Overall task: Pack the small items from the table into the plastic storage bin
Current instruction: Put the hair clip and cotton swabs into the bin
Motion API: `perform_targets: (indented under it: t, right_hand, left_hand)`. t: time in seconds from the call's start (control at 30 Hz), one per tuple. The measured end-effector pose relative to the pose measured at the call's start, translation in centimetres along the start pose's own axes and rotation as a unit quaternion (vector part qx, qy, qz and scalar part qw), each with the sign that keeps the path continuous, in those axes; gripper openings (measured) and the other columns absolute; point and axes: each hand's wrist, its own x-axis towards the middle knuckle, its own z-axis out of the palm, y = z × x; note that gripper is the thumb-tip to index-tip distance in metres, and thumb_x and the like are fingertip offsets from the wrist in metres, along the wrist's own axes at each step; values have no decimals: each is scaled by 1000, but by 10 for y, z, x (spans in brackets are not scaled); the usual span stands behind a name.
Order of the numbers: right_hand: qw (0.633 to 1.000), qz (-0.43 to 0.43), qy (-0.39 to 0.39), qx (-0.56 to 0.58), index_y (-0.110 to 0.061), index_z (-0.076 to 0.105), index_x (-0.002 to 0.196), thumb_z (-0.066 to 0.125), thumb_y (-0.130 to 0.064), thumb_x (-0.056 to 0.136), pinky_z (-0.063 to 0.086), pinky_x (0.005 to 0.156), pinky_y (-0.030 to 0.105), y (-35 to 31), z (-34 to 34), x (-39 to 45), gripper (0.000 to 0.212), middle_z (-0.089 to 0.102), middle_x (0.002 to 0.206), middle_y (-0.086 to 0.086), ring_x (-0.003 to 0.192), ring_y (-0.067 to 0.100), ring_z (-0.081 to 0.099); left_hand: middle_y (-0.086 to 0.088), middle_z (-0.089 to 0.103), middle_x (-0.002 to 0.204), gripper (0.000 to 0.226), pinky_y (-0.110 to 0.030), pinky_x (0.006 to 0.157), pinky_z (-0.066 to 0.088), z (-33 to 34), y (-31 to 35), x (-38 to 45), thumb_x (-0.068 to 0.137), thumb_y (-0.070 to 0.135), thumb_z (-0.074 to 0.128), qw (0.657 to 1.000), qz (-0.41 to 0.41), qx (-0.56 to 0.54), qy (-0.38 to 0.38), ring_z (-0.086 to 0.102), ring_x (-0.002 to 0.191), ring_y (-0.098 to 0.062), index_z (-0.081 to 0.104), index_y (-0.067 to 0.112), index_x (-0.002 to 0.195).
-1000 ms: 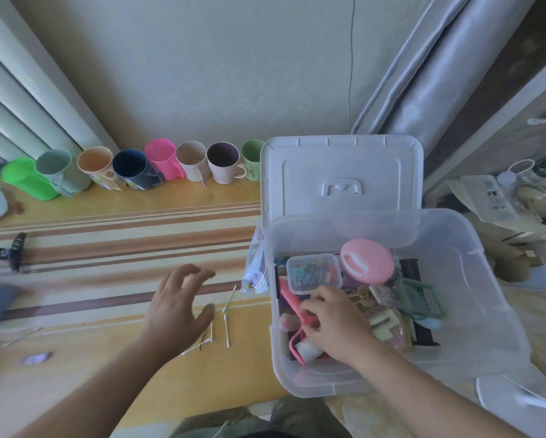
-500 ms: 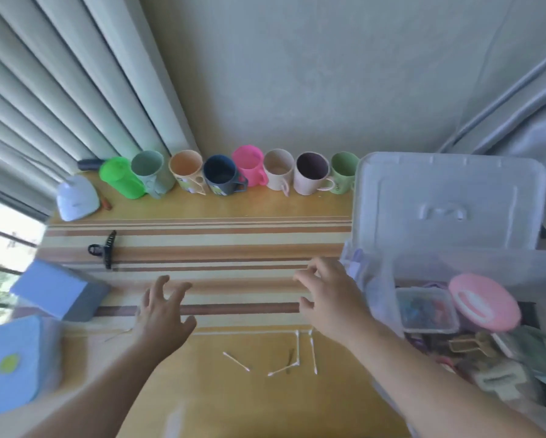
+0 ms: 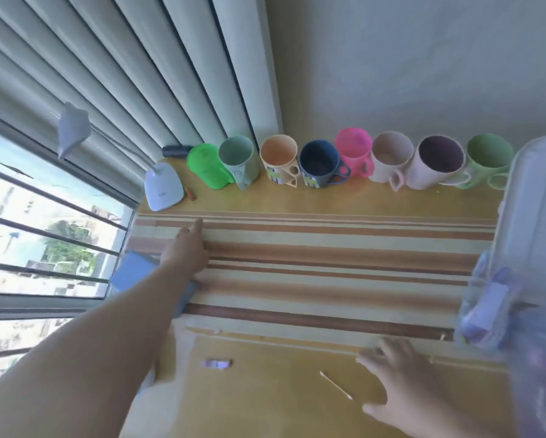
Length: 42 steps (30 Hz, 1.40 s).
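My left hand (image 3: 186, 251) stretches far forward onto the left end of the striped mat (image 3: 328, 248), fingers extended; whatever lies beneath it is hidden. Fingers spread, my right hand (image 3: 394, 384) hovers low over the yellow table, just right of a cotton swab (image 3: 336, 387), and holds nothing. A small purple wrapper (image 3: 216, 364) lies near the front. The clear plastic storage bin (image 3: 537, 374) is blurred at the right edge, its lid (image 3: 537, 216) standing up behind it. A clear bag of purple items (image 3: 486, 308) leans on the bin's left wall.
A row of several coloured mugs (image 3: 319, 165) lines the back wall. A white lamp base (image 3: 164, 191) stands at the back left. A blue box (image 3: 132, 273) sits under my left forearm by the barred window (image 3: 44, 232).
The view swung left, pushing the bin to the right edge. My left hand reached forward onto the mat's left end. My right hand drew back to the table front beside a cotton swab.
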Motion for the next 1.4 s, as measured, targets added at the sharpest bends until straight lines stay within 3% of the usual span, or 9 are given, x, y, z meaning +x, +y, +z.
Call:
perform_targets:
  t: [0.17, 0.33, 0.47, 0.6, 0.7, 0.93, 1.1, 1.23, 1.4]
  right_hand:
    - [1000, 7, -22, 19, -46, 39, 144, 64, -74, 77, 32, 115, 49, -7, 5, -1, 77, 29, 148, -6, 142, 24, 25]
    - [999, -35, -13, -25, -35, 59, 119, 67, -73, 71, 41, 96, 49, -14, 16, 2, 62, 46, 126, -5, 125, 27, 45]
    - [998, -63, 9, -17, -23, 66, 110, 62, -59, 90, 42, 97, 50, -36, 31, 1, 41, 57, 119, -1, 119, 27, 48]
    - [999, -30, 37, 7, -25, 72, 81, 78, -35, 86, 46, 76, 42, -56, 48, 3, 13, 61, 89, -6, 93, 25, 56]
    - [997, -43, 66, -6, -18, 71, 97, 61, -23, 100, 41, 85, 46, -54, 55, 0, 11, 60, 100, 0, 102, 28, 50]
    - [977, 69, 168, 107, -29, 69, 80, 77, -36, 86, 50, 70, 28, 18, 33, -58, 12, 54, 93, -13, 89, 14, 54]
    - [922, 27, 338, 185, -24, 67, 80, 78, -24, 85, 45, 78, 18, 42, -50, -150, 12, 52, 90, -14, 89, 8, 54]
    - [873, 136, 430, 183, -22, 66, 74, 78, -15, 84, 41, 73, 22, 107, -77, -206, 17, 53, 82, -12, 80, 12, 55]
    - [896, 293, 320, 94, -27, 70, 68, 81, -23, 75, 37, 66, 31, 191, -32, -236, 14, 57, 79, -9, 82, 21, 56]
  left_hand:
    - [-8, 54, 128, 65, -47, 86, 49, 35, 33, -32, 88, 6, 42, 991, 129, 22, 12, 50, 113, -40, 38, 39, 143]
    - [0, 43, 134, 90, -42, 84, 53, 96, 77, -131, 84, 12, 60, 956, 294, -19, -3, 44, 115, -29, 17, 47, 155]
    - [2, 44, 129, 72, -37, 94, 49, 139, 90, -196, 79, 18, 64, 961, 233, -143, -40, 43, 119, -26, 46, 39, 145]
    - [5, 44, 123, 56, -37, 97, 48, 159, 89, -218, 79, 20, 68, 968, 160, -191, -21, 44, 115, -24, 58, 32, 133]
    - [6, 41, 120, 49, -34, 100, 44, 159, 91, -221, 83, 25, 70, 971, 138, -196, -11, 40, 115, -21, 60, 31, 130]
    - [10, 45, 110, 27, -28, 81, 46, 128, 116, -228, 83, 35, 68, 970, 168, -167, -59, 52, 100, -16, 64, 39, 109]
    - [15, 52, 112, 36, -11, 71, 39, 86, 185, -252, 81, 14, 69, 921, 298, -248, -50, 55, 92, 6, 62, 45, 98]
    - [18, 55, 116, 36, -17, 76, 47, 41, 263, -288, 83, 17, 73, 865, 413, -284, 1, 58, 93, 1, 66, 37, 112]
    - [16, 57, 115, 31, -11, 71, 46, 12, 347, -348, 85, 18, 72, 783, 540, -307, 26, 62, 84, 0, 69, 32, 113]
